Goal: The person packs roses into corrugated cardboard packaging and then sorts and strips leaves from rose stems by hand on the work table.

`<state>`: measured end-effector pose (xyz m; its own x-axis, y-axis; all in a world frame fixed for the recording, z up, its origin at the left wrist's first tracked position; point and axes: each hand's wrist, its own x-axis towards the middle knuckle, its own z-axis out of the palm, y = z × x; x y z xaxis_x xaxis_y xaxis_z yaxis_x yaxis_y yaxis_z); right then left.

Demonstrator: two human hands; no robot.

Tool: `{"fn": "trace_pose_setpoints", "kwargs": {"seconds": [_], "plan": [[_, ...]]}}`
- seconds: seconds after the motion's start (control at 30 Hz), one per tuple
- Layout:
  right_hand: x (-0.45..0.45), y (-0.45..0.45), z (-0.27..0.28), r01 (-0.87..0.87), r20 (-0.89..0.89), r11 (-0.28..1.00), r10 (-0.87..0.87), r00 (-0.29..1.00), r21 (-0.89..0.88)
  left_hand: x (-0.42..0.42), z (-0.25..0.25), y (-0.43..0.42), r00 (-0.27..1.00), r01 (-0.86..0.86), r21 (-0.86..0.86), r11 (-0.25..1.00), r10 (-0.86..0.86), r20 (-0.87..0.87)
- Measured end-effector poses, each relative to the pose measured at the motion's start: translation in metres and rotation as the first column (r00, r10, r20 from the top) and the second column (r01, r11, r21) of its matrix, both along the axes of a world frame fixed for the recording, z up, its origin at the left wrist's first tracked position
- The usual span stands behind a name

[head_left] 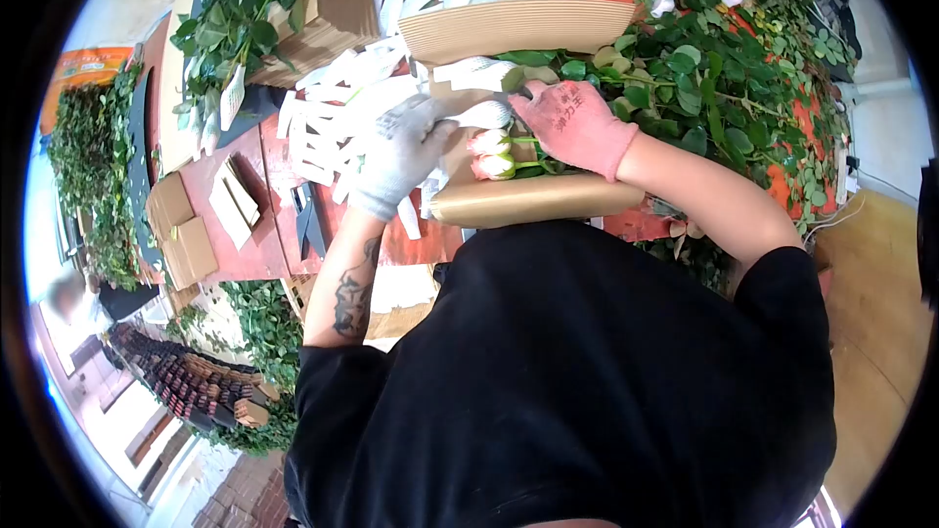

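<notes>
My left hand point(399, 152), in a pale grey-white glove, pinches the end of a white foam net sleeve point(482, 115) that covers a flower head. My right hand point(575, 124), in a pink glove with dark printing, is closed at the other end of that sleeve, around the rose's stem, which its fingers mostly hide. Just below lie two bare pink-and-cream roses point(492, 167) with green outer petals, on brown wrapping paper point(538, 199). Above, another white net sleeve point(477, 73) sits over a flower head.
Loose white net sleeves point(318, 127) lie in a heap left of my hands. Corrugated cardboard point(518, 27) stands beyond them. Leafy rose stems point(704, 88) cover the right of the red table point(256, 235). A cardboard stack point(313, 29) is at the back left, and a blurred person point(83, 303) is far left.
</notes>
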<state>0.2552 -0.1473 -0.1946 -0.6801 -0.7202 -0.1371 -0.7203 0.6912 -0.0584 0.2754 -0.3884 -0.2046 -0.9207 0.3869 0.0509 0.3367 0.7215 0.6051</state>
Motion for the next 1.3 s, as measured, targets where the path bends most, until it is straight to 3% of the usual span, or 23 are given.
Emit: {"fn": "trace_pose_setpoints", "kwargs": {"seconds": [0.07, 0.1, 0.17, 0.23, 0.27, 0.33, 0.37, 0.4, 0.43, 0.5, 0.57, 0.63, 0.7, 0.77, 0.83, 0.87, 1.1, 1.13, 1.17, 1.23, 1.3], "plan": [[0.001, 0.002, -0.001, -0.010, -0.046, 1.000, 0.010, 0.999, -0.009, 0.006, 0.006, -0.012, 0.998, -0.048, 0.113, 0.992, 0.052, -0.031], [0.001, 0.001, 0.002, -0.004, -0.045, 1.000, 0.004, 0.999, -0.012, 0.006, 0.001, -0.032, 0.986, -0.162, 0.022, 0.986, 0.161, 0.054], [-0.001, -0.003, 0.009, -0.011, 0.009, 1.000, 0.010, 1.000, 0.030, 0.009, 0.018, -0.055, 0.957, -0.286, -0.255, 0.923, 0.289, -0.027], [-0.001, -0.005, 0.008, -0.042, -0.005, 0.999, 0.043, 0.999, 0.033, 0.016, 0.036, -0.036, 0.981, -0.121, -0.138, 0.983, 0.097, -0.170], [-0.001, -0.004, 0.010, -0.064, -0.018, 0.997, 0.064, 0.998, 0.041, 0.021, 0.052, -0.012, 0.999, -0.015, -0.040, 0.999, 0.013, -0.031], [0.002, 0.000, 0.014, -0.091, -0.041, 0.995, 0.092, 0.995, 0.030, 0.029, 0.049, 0.024, 0.977, 0.213, -0.137, 0.967, -0.211, 0.028], [0.003, 0.005, 0.016, -0.119, -0.075, 0.993, 0.118, 0.990, -0.003, 0.029, 0.051, 0.039, 0.969, 0.247, -0.243, 0.938, -0.243, 0.049], [0.005, 0.013, 0.025, -0.104, 0.011, 0.992, 0.105, 0.994, -0.067, 0.029, 0.050, 0.039, 0.977, 0.215, -0.240, 0.947, -0.207, 0.058], [0.005, 0.031, 0.020, -0.234, -0.138, 0.928, 0.201, 0.970, -0.289, 0.029, 0.047, 0.039, 0.983, 0.181, -0.238, 0.954, -0.169, 0.071], [0.007, 0.029, 0.072, 0.117, 0.225, 0.943, -0.046, 0.973, -0.313, 0.027, 0.051, 0.038, 0.987, 0.163, -0.207, 0.965, -0.159, 0.033], [-0.007, 0.032, 0.083, 0.229, 0.251, 0.878, -0.130, 0.959, -0.421, 0.030, 0.055, 0.038, 0.986, 0.166, -0.188, 0.968, -0.169, 0.003], [-0.017, 0.029, 0.072, 0.263, 0.249, 0.867, -0.168, 0.954, -0.423, 0.027, 0.058, 0.042, 0.988, 0.152, -0.180, 0.972, -0.154, 0.008], [-0.021, 0.017, 0.058, 0.091, -0.023, 0.870, -0.117, 0.993, -0.484, 0.028, 0.058, 0.044, 0.990, 0.142, -0.173, 0.975, -0.138, 0.037], [-0.032, 0.007, 0.042, 0.045, -0.047, 0.883, -0.076, 0.996, -0.466, 0.029, 0.056, 0.044, 0.991, 0.124, -0.170, 0.978, -0.114, 0.065], [-0.036, -0.004, 0.042, 0.201, 0.252, 0.970, -0.161, 0.954, -0.140, 0.030, 0.053, 0.043, 0.987, 0.162, -0.189, 0.968, -0.157, 0.043], [-0.029, -0.005, 0.043, 0.172, 0.172, 0.971, -0.144, 0.975, -0.164, 0.031, 0.051, 0.043, 0.988, 0.152, -0.189, 0.970, -0.146, 0.042], [-0.023, -0.005, 0.016, 0.161, 0.085, 0.981, -0.152, 0.985, -0.107, 0.037, 0.044, 0.047, 0.987, 0.126, -0.190, 0.974, -0.143, -0.078], [-0.026, -0.010, 0.038, 0.272, 0.307, 0.958, -0.232, 0.923, -0.092, 0.038, 0.041, 0.047, 0.981, 0.100, -0.217, 0.971, -0.132, -0.142], [-0.027, -0.008, 0.036, 0.262, 0.305, 0.961, -0.224, 0.926, -0.090, 0.038, 0.042, 0.047, 0.982, 0.090, -0.215, 0.973, -0.122, -0.144], [-0.026, 0.000, 0.023, 0.182, 0.248, 0.940, -0.111, 0.962, -0.287, 0.039, 0.044, 0.048, 0.984, 0.085, -0.173, 0.981, -0.110, -0.140], [-0.028, -0.002, 0.012, 0.136, 0.184, 0.950, -0.086, 0.979, -0.281, 0.039, 0.041, 0.048, 0.985, 0.090, -0.197, 0.976, -0.117, -0.129]]}}
